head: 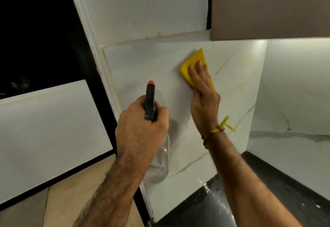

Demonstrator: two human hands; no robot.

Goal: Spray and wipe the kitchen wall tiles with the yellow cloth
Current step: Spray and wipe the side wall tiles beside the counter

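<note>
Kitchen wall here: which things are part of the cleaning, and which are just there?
Part of the job:
- yellow cloth, pressed flat on the wall tile by the right hand
- spray bottle, gripped by the left hand

Just there:
- black counter
- brown cabinet
- yellow thread wristband

no readable text, labels, brands or numbers on anything in view

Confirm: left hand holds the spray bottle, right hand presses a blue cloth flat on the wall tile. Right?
Not quite: the cloth is yellow, not blue, as the head view shows. The rest stands: the left hand holds the spray bottle, and the right hand presses the cloth flat on the wall tile.
</note>
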